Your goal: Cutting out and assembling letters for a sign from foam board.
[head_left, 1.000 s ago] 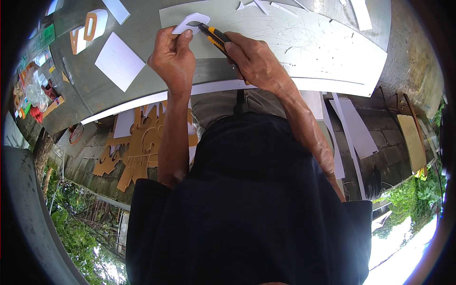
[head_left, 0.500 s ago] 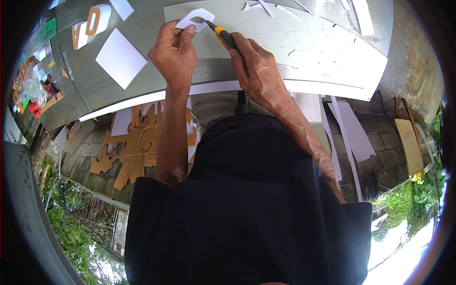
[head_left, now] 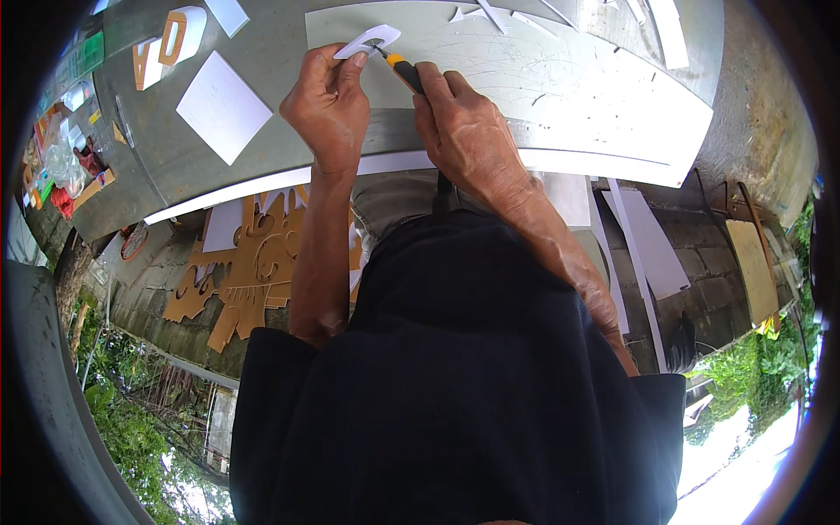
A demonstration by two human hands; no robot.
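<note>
Between the thumb and fingers of my left hand [head_left: 331,105] is a small white foam-board cutout [head_left: 382,33] with a hole through its middle, tilted up off the table. My right hand [head_left: 464,127] grips a black and yellow utility knife [head_left: 404,72]. Its tip meets the cutout at the hole; how deep the blade goes cannot be made out. Beneath both hands lies a large pale, scored cutting sheet [head_left: 542,96] on the grey table [head_left: 289,52].
Left on the table are a white square sheet [head_left: 224,108] and brown-faced block letters [head_left: 179,37]. White offcuts [head_left: 492,16] lie at the far side. A long white strip [head_left: 385,163] runs along the near edge. Brown cut-out panels [head_left: 262,258] stand below, left.
The cutout has turned to a flatter, more edge-on angle. My left hand has shifted slightly right, and my right hand with the knife slightly left and nearer me.
</note>
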